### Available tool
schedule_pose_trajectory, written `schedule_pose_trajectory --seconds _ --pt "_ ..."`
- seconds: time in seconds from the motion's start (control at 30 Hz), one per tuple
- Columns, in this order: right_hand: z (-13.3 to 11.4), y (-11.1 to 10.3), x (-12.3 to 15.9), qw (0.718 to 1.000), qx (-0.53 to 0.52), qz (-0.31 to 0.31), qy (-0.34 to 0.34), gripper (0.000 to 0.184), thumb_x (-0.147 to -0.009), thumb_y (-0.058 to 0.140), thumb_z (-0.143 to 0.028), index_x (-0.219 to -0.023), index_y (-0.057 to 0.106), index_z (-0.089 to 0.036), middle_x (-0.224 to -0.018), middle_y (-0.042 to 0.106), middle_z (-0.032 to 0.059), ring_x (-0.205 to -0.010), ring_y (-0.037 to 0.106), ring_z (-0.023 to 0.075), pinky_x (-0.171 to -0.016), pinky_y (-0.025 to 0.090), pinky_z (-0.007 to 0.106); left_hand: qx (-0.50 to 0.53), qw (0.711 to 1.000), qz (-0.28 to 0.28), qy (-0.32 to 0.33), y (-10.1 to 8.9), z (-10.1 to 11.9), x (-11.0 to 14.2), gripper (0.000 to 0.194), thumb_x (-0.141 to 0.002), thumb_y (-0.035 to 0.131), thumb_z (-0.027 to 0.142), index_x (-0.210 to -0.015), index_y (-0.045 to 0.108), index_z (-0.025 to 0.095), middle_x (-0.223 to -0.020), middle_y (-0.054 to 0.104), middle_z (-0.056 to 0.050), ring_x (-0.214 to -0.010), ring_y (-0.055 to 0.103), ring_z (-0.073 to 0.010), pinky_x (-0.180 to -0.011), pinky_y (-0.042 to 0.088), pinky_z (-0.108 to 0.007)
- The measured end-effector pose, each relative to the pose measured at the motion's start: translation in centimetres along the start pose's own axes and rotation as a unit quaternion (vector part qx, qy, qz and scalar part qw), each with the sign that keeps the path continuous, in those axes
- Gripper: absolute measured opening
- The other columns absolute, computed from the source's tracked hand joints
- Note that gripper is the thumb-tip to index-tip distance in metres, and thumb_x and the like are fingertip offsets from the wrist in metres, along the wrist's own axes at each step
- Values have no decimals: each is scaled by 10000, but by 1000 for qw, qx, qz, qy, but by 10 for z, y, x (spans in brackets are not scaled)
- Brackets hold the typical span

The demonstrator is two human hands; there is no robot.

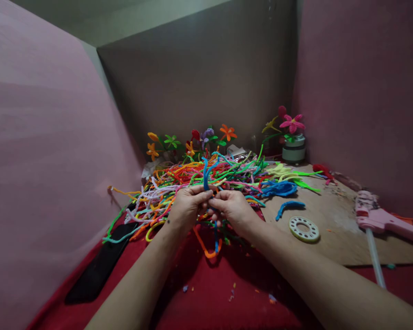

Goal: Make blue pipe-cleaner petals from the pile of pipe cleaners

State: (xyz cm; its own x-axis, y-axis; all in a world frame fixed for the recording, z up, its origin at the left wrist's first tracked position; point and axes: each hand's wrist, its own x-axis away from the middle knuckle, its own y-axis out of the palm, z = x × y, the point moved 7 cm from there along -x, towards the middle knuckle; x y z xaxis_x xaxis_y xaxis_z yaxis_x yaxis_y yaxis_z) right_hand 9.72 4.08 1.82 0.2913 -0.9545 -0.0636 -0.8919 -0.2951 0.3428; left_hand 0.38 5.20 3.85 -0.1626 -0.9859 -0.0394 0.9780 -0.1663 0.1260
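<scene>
1. Forearms nearest, cut off by frame edges.
2. Left hand: thumb and finger pinching blue pipe cleaner, forked ends up, lower part hidden by fingers.
3. Right hand: fingertips bunched beside left's; whether gripping, cannot tell.
4. Blue pipe cleaner is before pipe cleaner pile.
5. Black flat thing, far end covered; unidentifiable.
6. Pink glue gun, handle cut off right.

left wall: pink | right wall: pink, shadowed | back wall: plain, dark grey | ceiling: pale greenish grey | light: dim, uneven
</scene>
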Motion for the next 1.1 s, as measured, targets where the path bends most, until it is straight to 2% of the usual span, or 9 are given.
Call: schedule_pose_trajectory --seconds 0.13,0.23,0.37,0.5,0.57,0.67,0.87,1.0,1.1 --pt "-1 1 2 1000 25 -10 -12 188 -638 624 -284 -590 494 -157 -461 547 -31 -343 440 61 -304 323 164 50 998 27 4 0 5 1 240 -577 753 237 -757 662 106 -415 418 67 -352 355 -21 -351 243 -143" --pt "1 6 5 999 26 -28 4 182 -638 612 -265 -578 474 -164 -448 538 -41 -329 424 56 -294 308 158 111 992 55 18 -4 10 0 238 -540 773 187 -724 646 107 -452 431 76 -353 333 6 -338 230 -113" --pt "7 12 7 997 11 -61 36 164 -623 608 -241 -573 473 -162 -434 541 -38 -325 440 63 -286 303 153 158 982 94 50 -14 16 -3 222 -521 772 121 -670 609 97 -507 472 70 -372 367 15 -344 269 -94" --pt "15 16 8 994 14 -84 61 151 -614 613 -229 -575 487 -156 -440 560 -25 -317 448 68 -277 305 153 173 978 100 57 -19 20 -4 244 -525 769 108 -624 545 112 -487 460 76 -359 370 8 -339 294 -97" --pt "18 16 8 994 16 -86 71 152 -615 614 -222 -573 485 -155 -442 564 -23 -313 447 70 -274 309 156 168 979 99 61 -20 21 -5 279 -524 775 121 -619 512 127 -475 443 86 -346 358 2 -318 275 -107" --pt "21 18 9 992 29 -92 77 144 -617 612 -215 -570 491 -151 -434 557 -26 -298 430 68 -261 302 158 149 975 125 104 -27 27 -5 307 -534 776 155 -615 480 147 -445 415 98 -340 359 -15 -313 275 -127" --pt "21 23 13 989 54 -113 82 160 -633 611 -220 -557 487 -152 -435 550 -32 -283 420 63 -254 290 159 33 963 190 188 -43 36 -1 240 -621 717 254 -625 499 155 -402 425 91 -310 358 -40 -313 295 -166" --pt "19 24 15 985 95 -117 86 142 -645 594 -184 -553 493 -146 -429 539 -41 -289 431 58 -277 309 154 34 973 159 164 -42 37 -1 194 -660 667 281 -661 519 156 -391 407 86 -312 320 -44 -297 247 -156" --pt "19 23 15 983 121 -116 81 148 -655 581 -182 -547 485 -151 -416 524 -48 -276 410 54 -270 294 153 14 979 154 136 -43 42 2 174 -682 629 294 -672 525 155 -405 427 72 -323 319 -46 -319 277 -158"
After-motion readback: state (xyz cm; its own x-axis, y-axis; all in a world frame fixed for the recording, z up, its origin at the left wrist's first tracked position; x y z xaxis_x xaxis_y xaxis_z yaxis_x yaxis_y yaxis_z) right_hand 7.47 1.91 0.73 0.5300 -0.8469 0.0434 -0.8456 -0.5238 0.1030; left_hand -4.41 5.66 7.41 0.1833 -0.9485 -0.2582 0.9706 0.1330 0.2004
